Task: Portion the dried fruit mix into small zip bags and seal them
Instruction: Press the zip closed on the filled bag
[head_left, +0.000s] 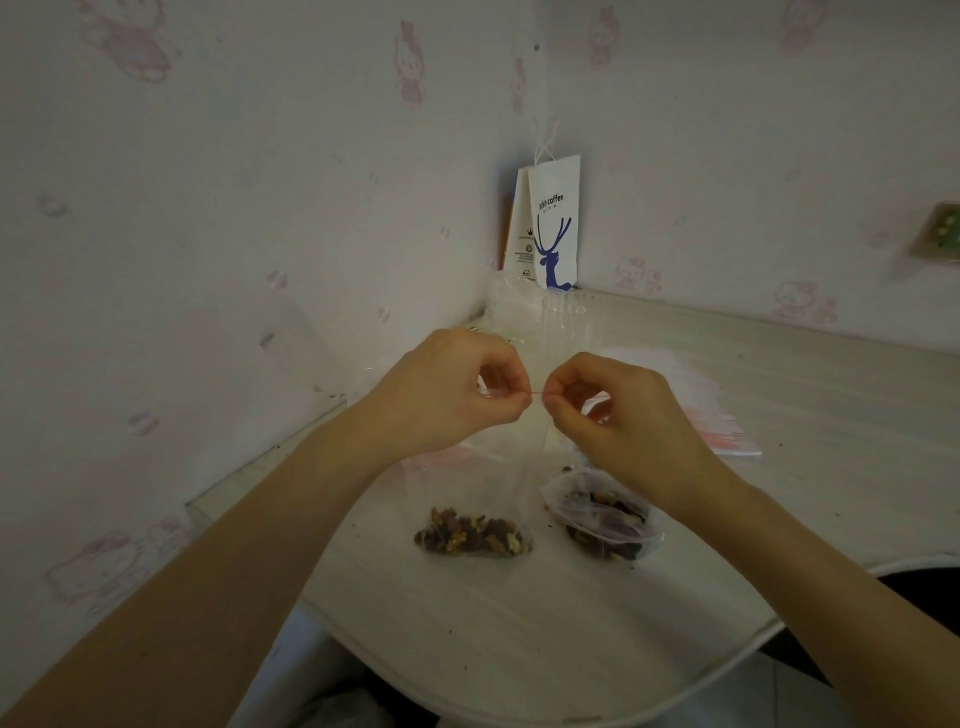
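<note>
Mid-frame, our left hand (457, 400) and right hand (618, 415) pinch the zip strip (535, 393) of one filled zip bag (472, 538); sealing looks underway; the fruit mix pouch (602, 522) beside it still holds plenty; empty bags (727, 434) wait at right.

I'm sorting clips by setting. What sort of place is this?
Probably a room in a home: cartoon-cat wallpaper, a pale table set into the corner, and a coffee-shop paper bag against the wall. The left hand and right hand pinch the top of a zip bag.
</note>
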